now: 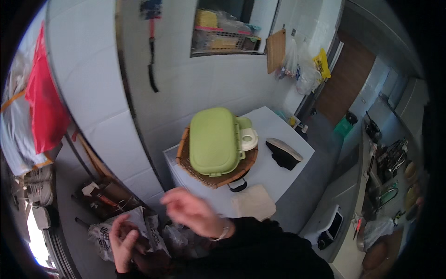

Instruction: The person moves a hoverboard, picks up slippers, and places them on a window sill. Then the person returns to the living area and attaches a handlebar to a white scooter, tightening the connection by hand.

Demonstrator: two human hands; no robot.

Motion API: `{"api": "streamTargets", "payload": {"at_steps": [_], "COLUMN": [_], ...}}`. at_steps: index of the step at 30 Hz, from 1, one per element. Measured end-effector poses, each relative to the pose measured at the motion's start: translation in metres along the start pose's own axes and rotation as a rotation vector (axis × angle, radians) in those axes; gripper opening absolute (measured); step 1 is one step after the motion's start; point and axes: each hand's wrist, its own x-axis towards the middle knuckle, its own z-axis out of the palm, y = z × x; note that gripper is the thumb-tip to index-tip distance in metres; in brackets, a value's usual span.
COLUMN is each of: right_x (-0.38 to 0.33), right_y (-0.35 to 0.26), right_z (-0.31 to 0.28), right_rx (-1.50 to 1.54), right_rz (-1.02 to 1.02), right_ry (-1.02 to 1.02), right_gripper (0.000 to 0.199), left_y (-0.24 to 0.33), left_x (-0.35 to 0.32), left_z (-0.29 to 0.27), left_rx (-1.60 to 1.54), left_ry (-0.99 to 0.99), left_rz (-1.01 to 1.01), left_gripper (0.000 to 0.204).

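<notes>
My left hand is at the lower left with its thumb and fingers apart and nothing visible between them. Higher and to the right, my right hand reaches leftward, a band round its wrist. Motion blurs it, but its fingers look stretched out and hold nothing that I can see. Below and behind both hands lie white printed plastic bags. Beyond the right hand, a green lidded plastic box rests on a round woven basket. This stands on a white chest-like surface, with a folded cream cloth near its front edge.
A black shoe with a pale sole lies on the white surface, right of the basket. At left are a cardboard box and a hanging red bag. A counter with a sink tap runs along the right. A cutting board hangs behind.
</notes>
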Motion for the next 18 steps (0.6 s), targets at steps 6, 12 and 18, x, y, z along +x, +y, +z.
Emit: {"api": "streamTargets", "payload": {"at_steps": [6, 12, 18], "right_x": [-0.071, -0.150, -0.188], "right_y": [-0.017, -0.002, 0.003], "right_z": [-0.195, -0.371, -0.452], "right_rx": [-0.603, -1.298, -1.258], "right_rz": [-0.289, -0.167, 0.150], "right_ry": [1.046, 1.708, 1.489], "right_gripper": [0.034, 0.067, 0.080], "left_y": [0.001, -0.012, -0.013], "left_x": [0.028, 0.036, 0.040], "left_z": [0.099, 0.173, 0.214], "left_rx": [0.042, 0.147, 0.212], "left_ry": [-0.433, -0.743, -0.854], "left_rz": [-0.147, -0.379, -0.366], "left_gripper": [0.049, 0.044, 0.047]}}
